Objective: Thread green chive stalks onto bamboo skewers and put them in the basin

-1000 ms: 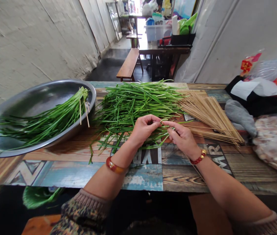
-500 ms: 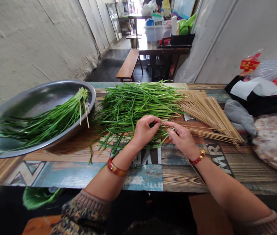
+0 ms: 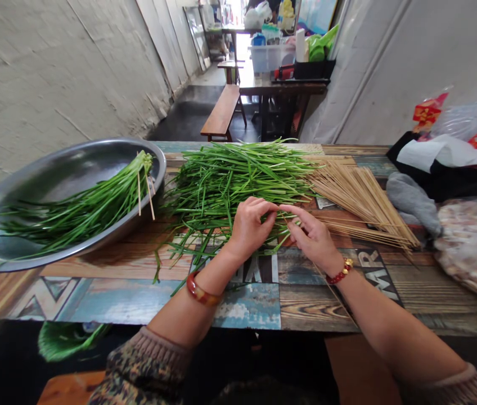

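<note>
My left hand [image 3: 252, 225] is closed in a pinch over the near edge of a pile of garlic chives [image 3: 238, 174]. Between its fingertips and the right hand's a bit of green stalk shows, though the fingers partly hide it. My right hand [image 3: 312, 236] grips a thin bamboo skewer [image 3: 334, 295], whose long end slants back under the wrist toward the table edge. The two hands' fingertips meet at the skewer's front end. Fanned bamboo skewers [image 3: 360, 197] lie right of the pile. At left, a metal basin [image 3: 95, 147] holds chives [image 3: 107, 197] with skewers through their pale ends.
On the right of the wood-patterned table [image 3: 238, 309] lie a grey cloth [image 3: 411, 199], a clear bag [image 3: 470, 242] of pale pieces, and a white sheet [image 3: 439, 151] on black material. A bench [image 3: 224, 109] and another table [image 3: 283, 89] stand beyond. Walls flank both sides.
Both hands stay at nearly the same place, with only a slight shift of the fingers. The skewer's rear end has moved a little. Basin and pile look the same.
</note>
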